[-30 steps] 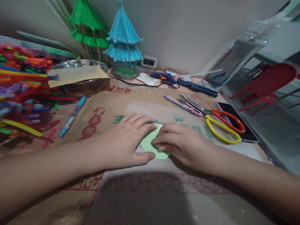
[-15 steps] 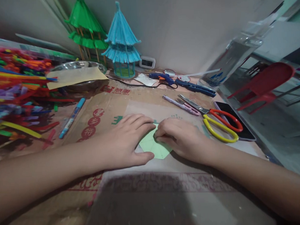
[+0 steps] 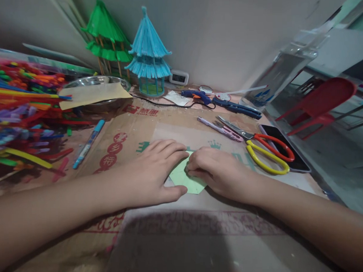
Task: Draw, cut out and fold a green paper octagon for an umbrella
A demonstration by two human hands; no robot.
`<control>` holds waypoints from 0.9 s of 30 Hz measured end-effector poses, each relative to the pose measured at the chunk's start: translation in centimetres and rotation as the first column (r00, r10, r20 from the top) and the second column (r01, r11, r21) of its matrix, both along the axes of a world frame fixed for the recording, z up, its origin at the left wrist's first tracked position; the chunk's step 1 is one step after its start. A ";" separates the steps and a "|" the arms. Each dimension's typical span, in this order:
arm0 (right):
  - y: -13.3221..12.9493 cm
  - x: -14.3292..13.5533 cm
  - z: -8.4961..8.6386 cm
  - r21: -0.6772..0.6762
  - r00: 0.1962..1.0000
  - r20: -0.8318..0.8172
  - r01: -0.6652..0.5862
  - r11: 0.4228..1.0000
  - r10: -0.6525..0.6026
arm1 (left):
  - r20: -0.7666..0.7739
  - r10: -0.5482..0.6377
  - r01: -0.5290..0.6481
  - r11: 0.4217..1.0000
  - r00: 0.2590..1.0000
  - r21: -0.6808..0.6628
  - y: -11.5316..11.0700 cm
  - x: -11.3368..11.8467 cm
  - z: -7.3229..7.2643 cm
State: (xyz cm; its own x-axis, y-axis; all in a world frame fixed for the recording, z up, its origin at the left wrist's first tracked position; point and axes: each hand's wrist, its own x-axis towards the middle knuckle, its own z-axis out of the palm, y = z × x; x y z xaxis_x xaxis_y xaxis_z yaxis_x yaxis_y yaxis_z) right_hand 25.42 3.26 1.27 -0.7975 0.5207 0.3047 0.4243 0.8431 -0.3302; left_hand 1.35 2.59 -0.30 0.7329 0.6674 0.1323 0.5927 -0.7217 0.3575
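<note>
A small light green paper piece [image 3: 190,182] with angled corners lies flat between my hands. My left hand [image 3: 161,172] rests palm down at its left side, thumb and fingers apart, touching the paper's edge. My right hand [image 3: 215,170] is on the paper's right part with its fingers curled and pressed together; what they hold, if anything, is hidden. Under the paper is a whitish sheet [image 3: 169,132] over printed cardboard [image 3: 133,129].
Red and yellow scissors [image 3: 267,160], a phone [image 3: 276,136], a purple cutter [image 3: 219,128] and a blue glue gun [image 3: 198,96] lie right. Behind stand blue [image 3: 148,46] and green [image 3: 106,31] towers. Left are a marker [image 3: 88,145] and colourful craft stems [image 3: 26,113].
The whole view has shifted slightly, so things appear a little lower. Both hands keep nearly the same place on the green paper.
</note>
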 end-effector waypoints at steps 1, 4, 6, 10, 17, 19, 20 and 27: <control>0.2 0.0 -0.2 0.045 1.000 -0.007 -0.003 0.999 0.004 | 0.000 0.002 -0.002 1.000 1.000 0.005 0.0 0.0 0.0; 0.7 0.2 -0.3 0.057 0.995 -0.093 0.035 0.998 -0.030 | 0.003 0.009 -0.009 1.000 1.000 0.018 -0.1 0.0 0.0; 0.9 0.3 -0.2 0.001 0.983 -0.165 0.078 0.997 -0.077 | 0.002 0.010 -0.010 0.999 1.000 0.033 -0.1 0.1 0.0; 0.8 0.5 -0.1 -0.030 0.984 -0.172 0.052 0.998 -0.056 | -0.004 0.010 -0.010 0.999 1.000 0.036 -0.1 0.2 0.1; -0.4 0.3 1.6 -0.113 0.999 0.032 0.031 0.993 -0.028 | -0.010 0.012 -0.012 1.000 1.000 0.001 -0.1 0.2 0.3; -0.5 0.2 2.0 -0.121 0.997 0.079 0.031 0.992 -0.022 | -0.016 0.012 -0.012 1.000 1.000 -0.003 -0.1 0.1 0.3; -0.5 0.2 1.9 -0.099 0.997 0.076 0.025 0.995 -0.018 | -0.018 0.011 -0.011 1.000 1.000 -0.001 -0.1 0.1 0.3; 0.0 0.1 0.1 0.111 1.000 -0.022 -0.012 0.994 0.015 | -0.002 0.012 -0.012 1.000 1.000 0.026 -0.2 0.2 0.2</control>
State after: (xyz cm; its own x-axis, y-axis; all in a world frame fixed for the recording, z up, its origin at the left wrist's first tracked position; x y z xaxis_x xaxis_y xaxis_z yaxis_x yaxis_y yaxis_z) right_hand 25.48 3.23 1.37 -0.7964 0.4718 0.3784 0.4060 0.8808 -0.2437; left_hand 1.54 2.41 -0.13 0.7251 0.6727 0.1476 0.6024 -0.7234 0.3373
